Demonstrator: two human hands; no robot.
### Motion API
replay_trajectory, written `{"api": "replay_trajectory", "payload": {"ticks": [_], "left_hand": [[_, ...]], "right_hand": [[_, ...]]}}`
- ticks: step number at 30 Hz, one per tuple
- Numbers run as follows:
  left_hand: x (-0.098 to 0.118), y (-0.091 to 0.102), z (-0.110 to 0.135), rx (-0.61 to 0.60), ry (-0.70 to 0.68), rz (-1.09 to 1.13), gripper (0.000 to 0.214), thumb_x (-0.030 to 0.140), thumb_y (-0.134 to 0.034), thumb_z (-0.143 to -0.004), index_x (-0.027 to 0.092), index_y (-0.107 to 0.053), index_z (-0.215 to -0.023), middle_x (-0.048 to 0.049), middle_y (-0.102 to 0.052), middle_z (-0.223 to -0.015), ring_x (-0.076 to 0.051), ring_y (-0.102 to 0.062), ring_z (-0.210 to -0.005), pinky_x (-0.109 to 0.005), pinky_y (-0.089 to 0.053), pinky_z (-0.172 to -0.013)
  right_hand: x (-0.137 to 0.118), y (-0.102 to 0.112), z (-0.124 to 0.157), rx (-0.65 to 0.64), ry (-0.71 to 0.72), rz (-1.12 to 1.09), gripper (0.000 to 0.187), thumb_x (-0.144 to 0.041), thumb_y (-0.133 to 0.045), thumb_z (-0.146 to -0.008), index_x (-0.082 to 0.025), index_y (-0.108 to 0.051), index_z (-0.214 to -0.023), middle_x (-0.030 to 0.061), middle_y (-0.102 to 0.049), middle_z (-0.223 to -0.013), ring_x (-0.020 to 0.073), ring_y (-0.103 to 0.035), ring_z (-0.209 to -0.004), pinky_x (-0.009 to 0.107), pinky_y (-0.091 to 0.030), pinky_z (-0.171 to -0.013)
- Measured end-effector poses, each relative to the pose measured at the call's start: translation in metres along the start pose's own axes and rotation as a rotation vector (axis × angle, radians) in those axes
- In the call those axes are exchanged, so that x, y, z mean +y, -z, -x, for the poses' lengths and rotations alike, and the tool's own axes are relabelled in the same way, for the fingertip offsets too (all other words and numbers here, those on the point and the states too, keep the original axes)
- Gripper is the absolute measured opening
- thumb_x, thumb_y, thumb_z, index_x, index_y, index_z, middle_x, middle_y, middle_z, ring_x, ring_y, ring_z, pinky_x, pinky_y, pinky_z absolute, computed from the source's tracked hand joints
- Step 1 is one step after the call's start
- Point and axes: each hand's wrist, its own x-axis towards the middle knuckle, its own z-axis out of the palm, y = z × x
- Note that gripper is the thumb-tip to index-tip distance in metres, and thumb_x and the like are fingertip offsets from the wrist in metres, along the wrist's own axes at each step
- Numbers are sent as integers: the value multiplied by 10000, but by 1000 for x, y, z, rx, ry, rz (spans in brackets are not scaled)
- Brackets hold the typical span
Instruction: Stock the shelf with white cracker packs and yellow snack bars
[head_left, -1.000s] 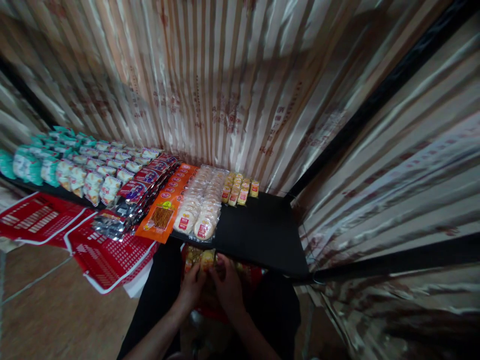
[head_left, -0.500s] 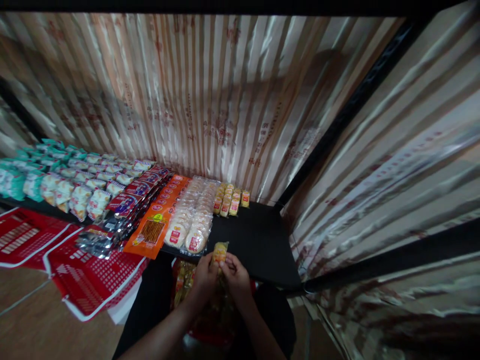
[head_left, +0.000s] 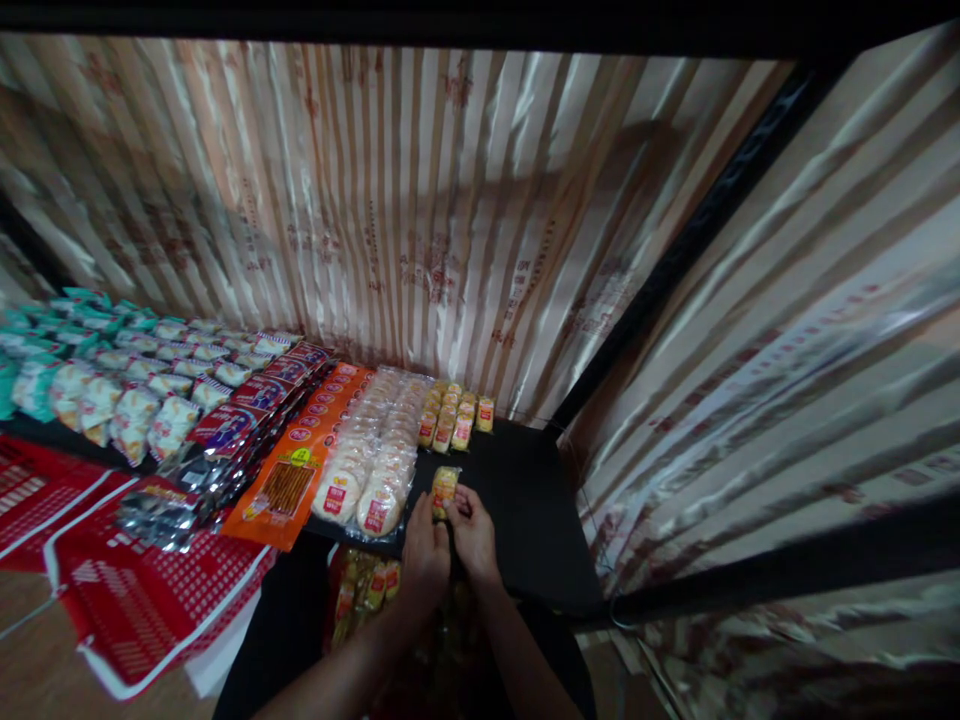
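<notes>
Between my two hands, over the front part of the black shelf (head_left: 525, 500), is a small yellow-wrapped snack packet (head_left: 445, 487). My right hand (head_left: 475, 535) pinches its right lower edge with thumb and fingers. My left hand (head_left: 426, 548) is closed at its left lower side, the fingers partly hidden. Matching yellow packets (head_left: 444, 430) stand in short rows further back on the shelf. Below my hands, between my knees, a container holds more yellow packets (head_left: 375, 582), partly covered by my arms.
Left of the rows lie clear-wrapped round white crackers (head_left: 379, 505), orange bags of stick snacks (head_left: 300, 465), dark foil packs (head_left: 240, 415), and white and teal packets (head_left: 45, 370). Red baskets (head_left: 150, 600) stand on the floor at left. A black post (head_left: 675, 245) and draped sheeting (head_left: 810, 330) bound the right.
Both hands have moved forward and slightly up with the yellow packet, away from the container and over the shelf. The camera view has shifted a little.
</notes>
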Motion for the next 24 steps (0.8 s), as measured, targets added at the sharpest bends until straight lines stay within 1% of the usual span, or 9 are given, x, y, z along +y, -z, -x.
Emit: {"api": "replay_trajectory", "payload": {"ticks": [3,5,8,11,13,15,17,20,24], "left_hand": [[1,-7,-6,-20,-16,60,522,250,-313,-834,69,-416,-1313,-112,-408,-1406,-195,-346,-1313,-337,-235,-1121],[4,-8,-14,-50,-5,101,521,265,-309,-845,88,-406,-1326,-96,-409,-1407,-183,-346,-1314,-334,-231,-1123],[10,-5,-30,-81,21,139,527,288,-300,-866,91,-371,-1350,-92,-367,-1431,-171,-310,-1334,-327,-197,-1132],[15,0,-45,-101,28,156,549,314,-284,-886,47,-330,-1363,-124,-324,-1447,-181,-289,-1344,-331,-186,-1135],[17,1,-52,-97,31,163,545,311,-281,-892,45,-318,-1367,-128,-318,-1448,-179,-285,-1345,-332,-186,-1134],[18,2,-59,-84,35,173,529,303,-289,-893,69,-324,-1367,-112,-319,-1450,-169,-276,-1348,-324,-175,-1136],[19,1,-63,-69,44,184,521,298,-297,-891,87,-331,-1366,-100,-319,-1453,-156,-264,-1353,-300,-160,-1136],[20,0,-68,-71,50,182,528,290,-280,-894,68,-317,-1372,-109,-299,-1462,-147,-248,-1358,-269,-146,-1131],[22,-3,-74,-72,44,148,532,267,-262,-897,41,-297,-1377,-125,-270,-1472,-148,-226,-1365,-262,-123,-1134]], "right_hand": [[3,-9,-20,3,18,24,310,-369,-555,-700,-191,-607,-949,63,-694,-879,189,-651,-798,319,-531,-748],[5,-16,-32,-8,23,57,299,-358,-541,-711,-201,-609,-956,51,-695,-873,184,-651,-792,311,-529,-731],[8,-25,-48,-36,32,80,313,-355,-531,-713,-201,-610,-974,46,-695,-871,181,-653,-773,303,-524,-720],[9,-32,-61,-42,63,68,348,-361,-528,-708,-180,-606,-994,69,-690,-916,186,-653,-785,301,-517,-734],[10,-36,-68,-47,76,73,362,-372,-519,-716,-176,-602,-1008,75,-687,-940,186,-653,-798,300,-510,-750],[10,-39,-74,-49,75,109,365,-385,-504,-731,-183,-603,-1018,66,-688,-940,184,-652,-798,300,-503,-759],[11,-42,-80,-26,71,162,372,-396,-494,-740,-188,-608,-1026,57,-693,-920,186,-651,-790,303,-497,-759],[10,-45,-86,7,83,214,374,-394,-492,-739,-190,-618,-1027,58,-693,-914,195,-646,-779,314,-491,-755],[7,-47,-90,46,137,258,356,-372,-521,-716,-190,-638,-999,66,-675,-944,200,-628,-812,312,-477,-773]]}}
